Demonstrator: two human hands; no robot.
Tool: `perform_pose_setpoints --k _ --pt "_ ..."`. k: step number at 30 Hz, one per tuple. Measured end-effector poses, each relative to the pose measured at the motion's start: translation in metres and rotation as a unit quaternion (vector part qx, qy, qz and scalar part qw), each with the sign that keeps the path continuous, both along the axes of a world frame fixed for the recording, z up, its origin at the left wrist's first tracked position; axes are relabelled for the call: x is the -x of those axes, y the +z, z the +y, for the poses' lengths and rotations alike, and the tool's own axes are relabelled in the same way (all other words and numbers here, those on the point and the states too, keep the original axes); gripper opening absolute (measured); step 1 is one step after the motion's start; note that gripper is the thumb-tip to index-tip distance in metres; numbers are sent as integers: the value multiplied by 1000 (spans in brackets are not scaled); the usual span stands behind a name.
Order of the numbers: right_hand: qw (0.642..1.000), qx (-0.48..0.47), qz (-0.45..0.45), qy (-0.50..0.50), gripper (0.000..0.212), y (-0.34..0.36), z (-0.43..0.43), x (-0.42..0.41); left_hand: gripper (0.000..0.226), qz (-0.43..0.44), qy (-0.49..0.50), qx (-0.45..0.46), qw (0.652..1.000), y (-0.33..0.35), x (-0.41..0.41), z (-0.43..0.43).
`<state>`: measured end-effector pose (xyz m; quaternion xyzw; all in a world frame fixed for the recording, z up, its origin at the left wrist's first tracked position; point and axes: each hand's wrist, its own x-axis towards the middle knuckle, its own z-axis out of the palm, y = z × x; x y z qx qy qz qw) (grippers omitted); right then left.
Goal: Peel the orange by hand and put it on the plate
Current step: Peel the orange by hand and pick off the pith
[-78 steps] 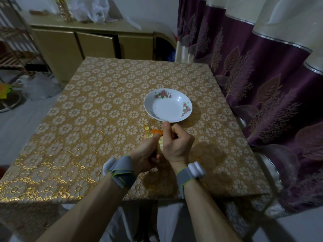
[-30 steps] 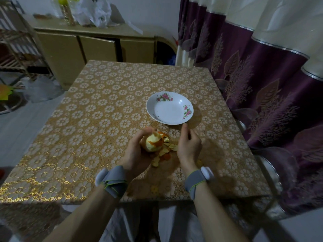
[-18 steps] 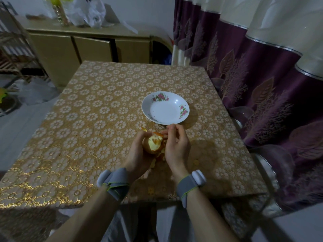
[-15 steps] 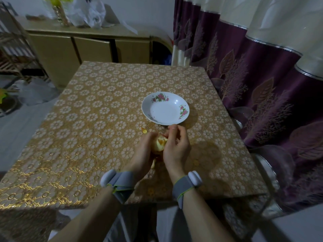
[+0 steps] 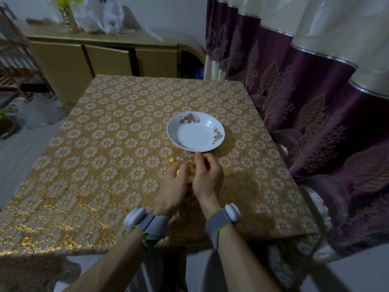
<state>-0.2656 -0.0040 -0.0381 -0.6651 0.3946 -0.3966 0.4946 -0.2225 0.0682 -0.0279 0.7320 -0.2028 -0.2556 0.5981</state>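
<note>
Peeling is under way near the front edge of the table (image 5: 101, 144), and I judge the job roughly midway. Farthest left of the working group, a small scrap of peel (image 5: 171, 159) lies on the cloth just beyond the left hand (image 5: 173, 187). That hand's fingers curl round the orange (image 5: 190, 175) from its left side; whether the fruit touches the cloth I cannot tell. What shows of the fruit between the two hands is pale yellow with a little orange at the top, so some skin appears to be off. How much is left is hidden by the hands. The right hand (image 5: 207, 175) closes in from the other side, thumb and fingertips drawn together at the top of the fruit as if pinching a flap of skin, though the flap itself cannot be made out. Just beyond its knuckles, nearer the table's right edge, the flowered plate (image 5: 196, 134) sits with no fruit in it. Left to do: strip the rest of the skin and set the fruit in the plate. Further right hangs a purple curtain (image 5: 305, 123).
</note>
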Motion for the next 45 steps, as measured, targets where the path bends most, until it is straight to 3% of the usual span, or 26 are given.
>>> perform_pose_setpoints --k 13,19,26,45 --pt "998 -35 -32 -43 30 3 2 1 39 -60 22 2 998 -3 0 -5" --pt "997 -55 -31 -41 30 4 3 1 24 -99 14 -23 995 -1 0 -5" --pt "996 -74 -24 -47 34 5 1 -1 23 -124 18 -30 992 -2 0 -6" --pt "994 -67 -35 -80 43 1 -2 0 23 -146 22 -35 988 -3 3 -8"
